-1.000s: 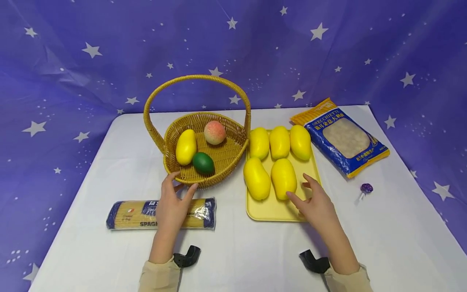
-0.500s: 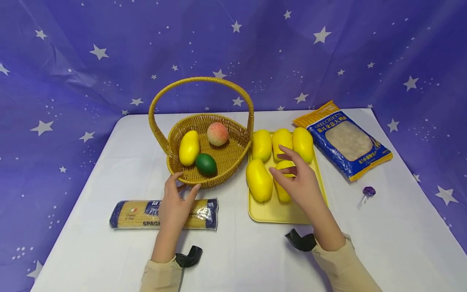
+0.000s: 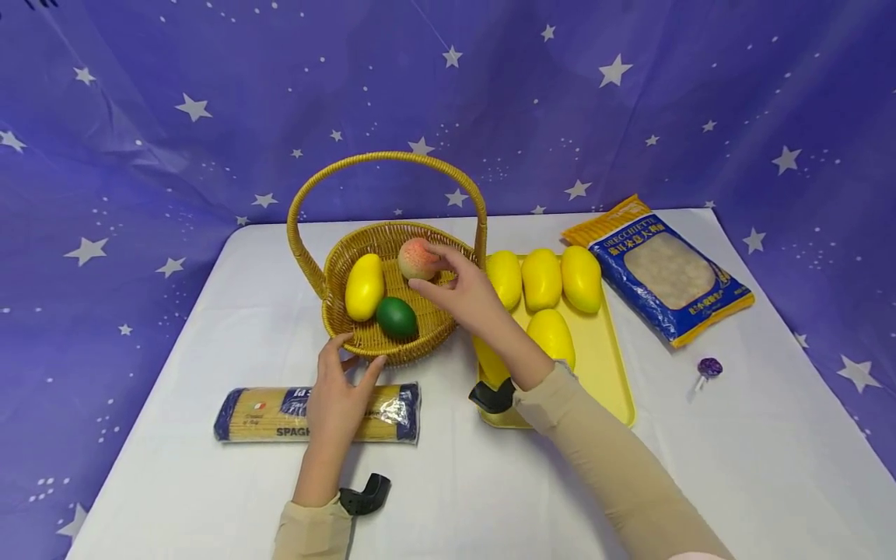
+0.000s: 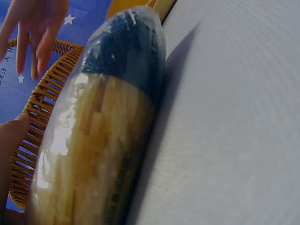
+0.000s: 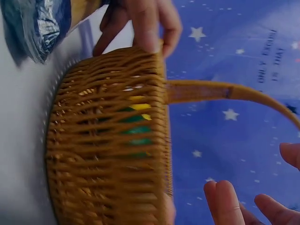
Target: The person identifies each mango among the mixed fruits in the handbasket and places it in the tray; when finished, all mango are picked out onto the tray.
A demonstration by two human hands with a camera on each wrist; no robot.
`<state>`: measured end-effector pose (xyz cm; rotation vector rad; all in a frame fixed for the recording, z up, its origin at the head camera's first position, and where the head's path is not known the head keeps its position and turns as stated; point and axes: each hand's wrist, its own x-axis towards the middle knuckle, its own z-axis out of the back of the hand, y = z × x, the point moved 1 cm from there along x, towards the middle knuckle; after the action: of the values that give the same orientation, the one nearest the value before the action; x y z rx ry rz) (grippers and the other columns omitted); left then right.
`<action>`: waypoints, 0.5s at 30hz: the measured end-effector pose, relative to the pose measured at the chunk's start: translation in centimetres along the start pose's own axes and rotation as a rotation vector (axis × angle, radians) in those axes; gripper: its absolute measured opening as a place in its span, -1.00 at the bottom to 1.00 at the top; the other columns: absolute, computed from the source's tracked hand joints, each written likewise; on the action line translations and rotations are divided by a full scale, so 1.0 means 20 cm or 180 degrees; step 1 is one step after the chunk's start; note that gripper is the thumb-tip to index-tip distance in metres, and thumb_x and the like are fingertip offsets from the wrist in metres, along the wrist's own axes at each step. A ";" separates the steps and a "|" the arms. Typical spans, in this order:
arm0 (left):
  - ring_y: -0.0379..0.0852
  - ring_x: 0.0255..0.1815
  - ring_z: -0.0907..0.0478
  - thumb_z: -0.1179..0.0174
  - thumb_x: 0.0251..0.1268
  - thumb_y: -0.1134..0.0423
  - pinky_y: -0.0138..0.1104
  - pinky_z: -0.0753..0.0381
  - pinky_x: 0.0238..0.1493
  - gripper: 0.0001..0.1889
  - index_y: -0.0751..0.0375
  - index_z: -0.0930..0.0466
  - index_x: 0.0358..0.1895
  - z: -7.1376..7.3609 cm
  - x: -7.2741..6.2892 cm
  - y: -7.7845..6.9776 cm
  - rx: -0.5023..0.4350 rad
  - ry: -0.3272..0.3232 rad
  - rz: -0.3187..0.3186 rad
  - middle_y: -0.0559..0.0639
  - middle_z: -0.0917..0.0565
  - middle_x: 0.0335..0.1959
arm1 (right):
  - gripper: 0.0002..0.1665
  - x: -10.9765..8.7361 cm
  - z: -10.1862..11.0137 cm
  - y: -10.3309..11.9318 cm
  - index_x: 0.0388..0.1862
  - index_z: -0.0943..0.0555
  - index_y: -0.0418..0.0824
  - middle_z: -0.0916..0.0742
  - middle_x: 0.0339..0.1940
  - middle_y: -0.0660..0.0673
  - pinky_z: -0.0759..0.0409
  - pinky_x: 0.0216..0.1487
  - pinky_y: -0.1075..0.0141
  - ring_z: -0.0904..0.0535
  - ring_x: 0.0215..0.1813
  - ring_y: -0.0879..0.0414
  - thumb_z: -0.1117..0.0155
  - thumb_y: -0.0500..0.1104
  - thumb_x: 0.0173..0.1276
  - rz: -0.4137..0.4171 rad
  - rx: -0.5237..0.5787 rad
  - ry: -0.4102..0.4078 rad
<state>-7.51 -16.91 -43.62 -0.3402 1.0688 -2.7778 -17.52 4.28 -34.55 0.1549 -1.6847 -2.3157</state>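
Observation:
A wicker basket point(image 3: 428, 344) with a tall handle holds a peach point(image 3: 414, 260), a yellow mango point(image 3: 365, 288) and a dark green egg-shaped fruit point(image 3: 397, 318). My left hand point(image 3: 334, 400) grips the basket's near rim, finger over the edge and thumb against the outside. Over the basket's right side reaches my right hand point(image 3: 467, 295), thumb and fingers parted, fingertips right at the peach and overlapping it in the head view. In the right wrist view those fingers point(image 5: 225, 201) are spread with nothing between them. The basket wall point(image 5: 108, 140) fills much of that view.
A yellow tray point(image 3: 603, 393) bears several mangoes point(image 3: 551, 336), one partly behind my right forearm. A spaghetti pack point(image 3: 262, 414) lies under my left hand and wrist. An orecchiette bag point(image 3: 666, 267) and a purple lollipop point(image 3: 709, 368) lie to the right.
My right hand has moved from the near mango on the tray, up and left across the tray, to the peach in the basket. My left hand stays at the basket rim.

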 end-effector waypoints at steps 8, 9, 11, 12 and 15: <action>0.04 0.04 -0.58 -0.09 0.22 -0.36 -0.17 -0.46 -0.50 -0.23 0.01 -0.18 0.35 0.00 0.00 0.00 0.0054 0.0014 0.0033 0.09 -0.37 0.27 | -0.20 0.18 -0.18 -0.04 0.41 -0.36 -0.03 -0.61 0.13 -0.10 -0.57 -0.04 0.22 -0.52 0.16 0.08 -0.36 0.17 0.24 -0.0140 -0.0290 0.0175; 0.04 0.04 -0.58 -0.09 0.22 -0.36 -0.16 -0.46 -0.49 -0.23 0.01 -0.18 0.35 0.00 0.00 0.00 0.0060 0.0014 0.0035 0.09 -0.37 0.26 | -0.19 0.19 -0.20 -0.05 0.41 -0.36 -0.01 -0.61 0.12 -0.09 -0.58 -0.06 0.22 -0.55 0.13 0.07 -0.36 0.18 0.23 -0.0165 -0.0313 0.0198; 0.04 0.04 -0.58 -0.09 0.22 -0.36 -0.15 -0.47 -0.47 -0.23 0.00 -0.18 0.35 0.00 0.00 0.00 0.0061 0.0014 0.0039 0.09 -0.37 0.26 | -0.20 0.22 -0.23 -0.05 0.41 -0.36 0.00 -0.60 0.15 -0.11 -0.58 -0.06 0.21 -0.54 0.14 0.05 -0.35 0.19 0.24 -0.0167 -0.0366 0.0232; 0.04 0.05 -0.58 -0.08 0.22 -0.36 -0.14 -0.48 -0.46 -0.24 0.00 -0.18 0.35 0.00 0.00 0.00 0.0062 0.0017 0.0042 0.09 -0.37 0.26 | -0.20 0.24 -0.25 -0.05 0.41 -0.36 0.00 -0.59 0.16 -0.12 -0.58 -0.05 0.19 -0.54 0.14 0.03 -0.35 0.19 0.24 -0.0171 -0.0389 0.0246; 0.03 0.05 -0.58 -0.09 0.22 -0.36 -0.12 -0.49 -0.44 -0.24 0.00 -0.18 0.35 0.00 0.00 0.00 0.0059 0.0026 0.0044 0.09 -0.38 0.25 | -0.22 0.27 -0.30 -0.06 0.40 -0.37 -0.01 -0.59 0.18 -0.14 -0.56 0.01 0.14 -0.54 0.15 -0.02 -0.35 0.18 0.25 -0.0201 -0.0440 0.0243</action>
<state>-7.54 -16.88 -43.65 -0.3185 1.0426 -2.7774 -21.47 -2.31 -37.21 0.2684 -1.4988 -2.4300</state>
